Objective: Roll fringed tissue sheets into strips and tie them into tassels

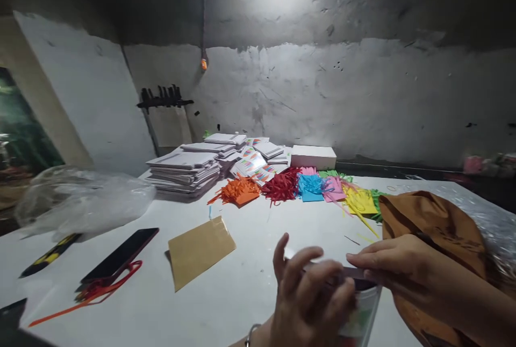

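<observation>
Low at the right of the head view, a see-through plastic packet with a dark opening at its top and green and red inside is between my hands. My left hand, with a bracelet at the wrist, curls its fingers about the packet's near left side and hides much of it. The fingers of my right hand are pressed together on its top right edge. Behind my right wrist lies a brown cloth bag or cap; I cannot tell which. A tan paper envelope or card lies to the left.
Bundles of shredded paper, orange, dark red, blue and yellow, line the table's back. Behind are stacked white cards and a white box. Leftward lie a phone, a cutter and a plastic bag.
</observation>
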Motion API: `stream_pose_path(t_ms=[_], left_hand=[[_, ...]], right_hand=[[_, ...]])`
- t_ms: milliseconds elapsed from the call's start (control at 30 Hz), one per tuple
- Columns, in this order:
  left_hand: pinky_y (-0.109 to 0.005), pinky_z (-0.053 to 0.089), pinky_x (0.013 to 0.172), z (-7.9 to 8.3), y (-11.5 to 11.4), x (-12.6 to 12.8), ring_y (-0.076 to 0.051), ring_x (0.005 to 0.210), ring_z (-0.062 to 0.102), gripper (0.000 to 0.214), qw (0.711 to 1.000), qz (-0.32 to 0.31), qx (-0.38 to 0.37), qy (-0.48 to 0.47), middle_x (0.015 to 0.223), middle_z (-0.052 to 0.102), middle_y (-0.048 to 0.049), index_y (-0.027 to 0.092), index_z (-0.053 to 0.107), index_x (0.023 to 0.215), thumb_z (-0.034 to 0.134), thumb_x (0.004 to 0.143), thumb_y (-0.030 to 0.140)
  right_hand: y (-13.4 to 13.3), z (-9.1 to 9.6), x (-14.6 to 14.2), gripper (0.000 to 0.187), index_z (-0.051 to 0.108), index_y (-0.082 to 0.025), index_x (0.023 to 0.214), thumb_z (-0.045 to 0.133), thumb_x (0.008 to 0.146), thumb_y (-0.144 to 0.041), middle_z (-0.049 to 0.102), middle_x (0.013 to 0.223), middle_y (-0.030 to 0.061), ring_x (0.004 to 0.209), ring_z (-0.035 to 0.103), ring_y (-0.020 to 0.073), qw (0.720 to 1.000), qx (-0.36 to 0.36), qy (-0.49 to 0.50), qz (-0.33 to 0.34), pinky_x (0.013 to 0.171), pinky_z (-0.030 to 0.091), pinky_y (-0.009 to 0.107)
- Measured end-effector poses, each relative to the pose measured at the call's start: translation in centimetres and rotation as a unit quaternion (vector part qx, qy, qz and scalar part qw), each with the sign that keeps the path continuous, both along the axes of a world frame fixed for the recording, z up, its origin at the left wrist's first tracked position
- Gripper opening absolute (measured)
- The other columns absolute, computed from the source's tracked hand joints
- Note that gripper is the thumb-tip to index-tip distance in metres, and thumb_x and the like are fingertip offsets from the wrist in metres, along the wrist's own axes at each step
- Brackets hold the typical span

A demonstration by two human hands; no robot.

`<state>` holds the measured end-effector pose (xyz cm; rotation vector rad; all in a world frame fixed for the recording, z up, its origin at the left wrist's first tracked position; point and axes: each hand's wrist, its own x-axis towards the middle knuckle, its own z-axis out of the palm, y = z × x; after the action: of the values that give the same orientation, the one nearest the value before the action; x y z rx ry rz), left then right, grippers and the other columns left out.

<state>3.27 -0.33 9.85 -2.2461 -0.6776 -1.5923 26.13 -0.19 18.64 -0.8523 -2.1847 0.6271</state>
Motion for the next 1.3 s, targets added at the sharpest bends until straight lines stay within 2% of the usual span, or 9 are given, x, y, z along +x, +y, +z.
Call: stream_pose_path(t_ms=[33, 100, 200, 400, 533, 667, 933, 1133, 1300], left_hand=[[-0.058, 0.016, 0.119, 0.2, -0.2, 0.3, -0.026, 0.1, 0.062, 0.023, 0.999, 0.0, 0.024, 0.036, 0.096, 0.076, -0.0023, 0.026, 0.069, 0.108, 0.066, 0.088, 0.017], [-0.051, 0.022, 0.116, 0.7, -0.3, 0.9, -0.023, 0.09, 0.063, 0.023, 0.996, -0.018, 0.035, 0.075, 0.092, 0.078, -0.0017, 0.023, 0.07, 0.11, 0.065, 0.088, 0.018], [-0.044, 0.037, 0.098, 1.6, -0.2, 1.2, -0.024, 0.09, 0.061, 0.024, 0.995, -0.039, 0.011, 0.096, 0.101, 0.078, -0.0064, 0.019, 0.07, 0.112, 0.064, 0.089, 0.024], [-0.038, 0.039, 0.083, 2.8, -0.2, 1.2, -0.022, 0.087, 0.057, 0.027, 0.998, -0.045, -0.011, 0.053, 0.097, 0.077, -0.005, 0.019, 0.071, 0.105, 0.064, 0.084, 0.005], [-0.037, 0.04, 0.081, 3.0, -0.2, 1.6, -0.022, 0.087, 0.056, 0.029, 0.997, -0.053, -0.013, 0.047, 0.098, 0.077, -0.0057, 0.018, 0.069, 0.106, 0.062, 0.083, 0.002], [-0.036, 0.04, 0.081, 3.2, -0.2, 1.9, -0.022, 0.087, 0.056, 0.024, 0.998, -0.042, -0.028, 0.04, 0.099, 0.075, -0.0065, 0.017, 0.068, 0.104, 0.062, 0.085, 0.003], [-0.037, 0.042, 0.081, 4.9, -0.2, -0.5, -0.021, 0.087, 0.063, 0.017, 0.994, 0.004, -0.086, 0.067, 0.1, 0.074, -0.0048, 0.022, 0.072, 0.103, 0.059, 0.095, 0.013], [-0.034, 0.047, 0.072, 4.5, 0.2, -1.2, -0.02, 0.082, 0.065, 0.02, 0.993, -0.029, -0.079, 0.084, 0.096, 0.074, -0.0061, 0.018, 0.072, 0.109, 0.059, 0.094, 0.01], [-0.041, 0.049, 0.083, 4.2, 0.2, 0.3, -0.022, 0.092, 0.068, 0.022, 0.994, -0.062, -0.017, 0.091, 0.103, 0.077, -0.0081, 0.016, 0.071, 0.111, 0.056, 0.096, 0.012]], right_hand=[[-0.1, 0.2, -0.2, 0.016, 0.08, -0.027, 0.098, 0.065, 0.094, -0.027, 0.076, 0.078, 0.0023, 0.064, 0.068, 0.0145, 0.998, 0.002, -0.055, 0.026, 0.059, 0.05, 0.021], [-0.3, 0.8, -0.5, 0.025, 0.078, -0.027, 0.108, 0.054, 0.101, -0.026, 0.076, 0.085, 0.0031, 0.07, 0.068, 0.0143, 0.99, 0.011, -0.127, 0.057, 0.063, 0.049, 0.021], [-0.5, 1.5, -0.5, 0.029, 0.076, -0.025, 0.106, 0.048, 0.104, -0.031, 0.074, 0.083, 0.0025, 0.068, 0.065, 0.0134, 0.988, 0.015, -0.144, 0.053, 0.062, 0.045, 0.021], [-0.6, 2.0, -0.3, 0.035, 0.071, -0.021, 0.108, 0.039, 0.108, -0.034, 0.072, 0.086, 0.0024, 0.073, 0.061, 0.0134, 0.98, -0.021, -0.183, 0.07, 0.066, 0.043, 0.023], [-0.4, 1.7, -0.2, 0.034, 0.07, -0.022, 0.117, 0.038, 0.108, -0.032, 0.075, 0.096, 0.0031, 0.08, 0.066, 0.0145, 0.984, -0.023, -0.166, 0.062, 0.072, 0.047, 0.023], [-0.7, 0.9, 0.1, 0.03, 0.066, -0.027, 0.127, 0.045, 0.106, -0.03, 0.075, 0.111, 0.0024, 0.102, 0.07, 0.0183, 0.988, 0.001, -0.147, 0.052, 0.089, 0.052, 0.026], [-1.8, -3.1, 0.3, 0.041, 0.055, -0.031, 0.144, 0.051, 0.104, -0.023, 0.062, 0.141, 0.0061, 0.126, 0.062, 0.018, 0.995, 0.076, -0.058, -0.023, 0.108, 0.049, 0.03], [-1.7, -3.3, 1.2, 0.025, 0.075, -0.031, 0.119, 0.062, 0.097, -0.026, 0.075, 0.117, 0.0014, 0.107, 0.072, 0.0162, 0.993, 0.092, 0.035, -0.059, 0.094, 0.055, 0.019], [-1.8, -2.6, 0.7, 0.021, 0.078, -0.031, 0.111, 0.064, 0.095, -0.026, 0.077, 0.109, 0.0022, 0.101, 0.075, 0.0168, 0.995, 0.059, 0.059, -0.061, 0.09, 0.057, 0.019]])
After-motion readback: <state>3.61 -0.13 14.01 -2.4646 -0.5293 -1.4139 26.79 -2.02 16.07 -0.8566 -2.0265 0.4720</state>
